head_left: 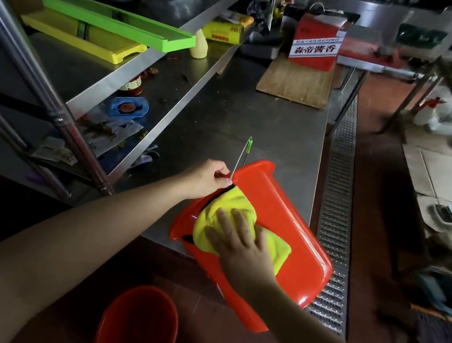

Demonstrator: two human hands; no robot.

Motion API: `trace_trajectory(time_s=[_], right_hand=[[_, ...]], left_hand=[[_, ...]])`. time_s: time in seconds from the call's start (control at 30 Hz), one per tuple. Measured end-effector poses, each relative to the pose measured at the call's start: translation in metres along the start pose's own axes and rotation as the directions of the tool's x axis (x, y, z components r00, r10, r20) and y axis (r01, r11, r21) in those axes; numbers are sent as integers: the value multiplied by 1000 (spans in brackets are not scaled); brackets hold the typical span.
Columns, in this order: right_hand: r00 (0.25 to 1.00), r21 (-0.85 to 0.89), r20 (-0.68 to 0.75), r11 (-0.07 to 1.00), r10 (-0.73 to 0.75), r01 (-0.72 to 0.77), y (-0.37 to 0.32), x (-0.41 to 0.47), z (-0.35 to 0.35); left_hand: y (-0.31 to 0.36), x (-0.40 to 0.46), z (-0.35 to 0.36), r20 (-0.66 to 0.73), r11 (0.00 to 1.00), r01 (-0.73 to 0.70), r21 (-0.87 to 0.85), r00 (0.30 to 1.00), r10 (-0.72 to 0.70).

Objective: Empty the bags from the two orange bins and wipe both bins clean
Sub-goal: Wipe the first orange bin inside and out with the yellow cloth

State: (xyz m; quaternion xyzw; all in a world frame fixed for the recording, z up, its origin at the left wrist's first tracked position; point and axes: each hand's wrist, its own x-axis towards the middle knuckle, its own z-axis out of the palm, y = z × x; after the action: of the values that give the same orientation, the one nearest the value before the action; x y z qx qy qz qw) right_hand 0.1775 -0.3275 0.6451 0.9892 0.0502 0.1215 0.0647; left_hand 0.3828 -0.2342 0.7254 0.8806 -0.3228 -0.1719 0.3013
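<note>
Second orange bin [138,325] left waiting on floor, near | tilted orange bin [287,212] steadied on worktop [243,120] edge, rim pinched in left hand [208,178] grip | right hand [239,241] laid flat, pressing yellow cloth [217,215] on bin wall | firm overlapping strokes advised, rim held fast.

Orange bin [287,212], yellow cloth [231,202], green tray [118,20], red box [317,40] with white lettering
</note>
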Motion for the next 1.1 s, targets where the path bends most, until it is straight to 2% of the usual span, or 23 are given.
trace_trajectory(time_s=[0.1,0.2,0.27,0.33,0.4,0.47,0.5,0.57,0.67,0.77,0.87,0.93,1.0,1.1], right_hand=[[1000,57,-2,998,-10,10,25,2,-7],[984,239,61,955,165,-175,71,3,-12],[942,358,134,872,306,-334,102,2,-9],[870,485,232,724,434,-491,130,6,-3],[785,532,351,581,510,-615,145,13,0],[750,496,376,565,545,-659,138,15,-1],[764,457,332,614,553,-643,125,13,-4],[845,325,176,781,504,-533,88,4,-8],[971,103,7,966,238,-237,27,-19,-2],[1000,-5,10,1000,-18,18,2,-38,6],[998,23,-20,998,-53,54,22,-36,-1],[998,151,-17,986,67,-64,50,-32,-7],[966,286,44,923,257,-258,83,-32,-5],[828,448,221,701,516,-556,131,-34,4]], left_hand=[[4,0,-3,8,999,-26,45,1000,25],[8,3,-3,22,997,-29,72,999,27],[10,4,-2,29,996,-24,81,999,21],[11,4,-2,42,996,-6,91,999,3],[11,5,-2,49,994,8,107,999,-13],[10,7,-1,47,994,15,111,999,-21],[10,7,0,42,994,16,111,999,-21],[9,8,2,23,994,4,107,1000,-7],[7,10,2,11,996,-20,88,1000,19],[2,8,0,29,996,-16,85,1000,13],[0,7,0,28,996,-17,91,1000,14],[0,6,0,35,997,-19,74,999,17],[1,5,0,42,998,-13,65,999,10],[4,2,1,30,996,-1,86,1000,-2]])
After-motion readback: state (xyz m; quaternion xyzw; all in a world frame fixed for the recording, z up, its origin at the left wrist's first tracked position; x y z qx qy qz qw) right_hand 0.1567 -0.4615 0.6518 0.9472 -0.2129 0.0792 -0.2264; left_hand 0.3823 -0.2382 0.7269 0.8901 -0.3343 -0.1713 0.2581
